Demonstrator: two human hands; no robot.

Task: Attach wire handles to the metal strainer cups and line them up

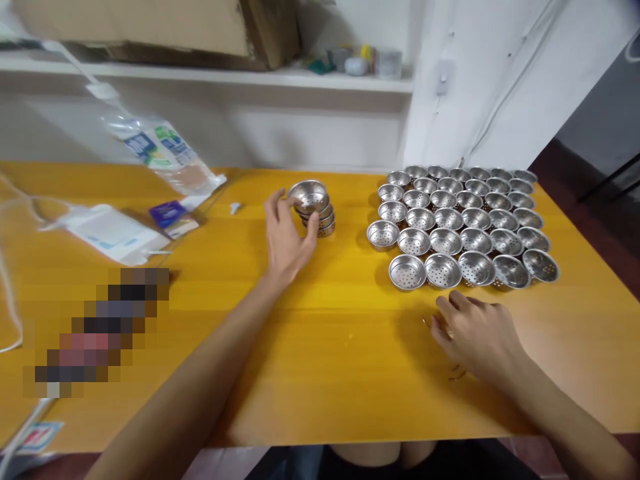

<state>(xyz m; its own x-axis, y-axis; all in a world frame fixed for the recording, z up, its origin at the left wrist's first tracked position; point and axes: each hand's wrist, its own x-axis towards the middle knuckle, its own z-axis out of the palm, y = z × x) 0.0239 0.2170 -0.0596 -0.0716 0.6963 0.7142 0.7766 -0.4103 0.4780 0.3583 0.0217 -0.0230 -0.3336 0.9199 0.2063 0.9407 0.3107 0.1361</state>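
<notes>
A short stack of perforated steel strainer cups (314, 207) stands near the middle of the yellow table (320, 360). My left hand (286, 239) wraps its fingers and thumb round the top cup of that stack. To the right, several more strainer cups (463, 223) lie spread in rows, mouths up. My right hand (475, 337) rests palm down on the table just in front of the nearest row, with its fingers curled. Small gold-coloured pieces show at its edges, too small to name.
Plastic bags and printed packets (150, 173) lie at the table's left. A pixelated patch (97, 327) covers something at the left front. A shelf (250, 73) behind holds a cardboard box and small jars. The white wall corner stands behind the cup rows.
</notes>
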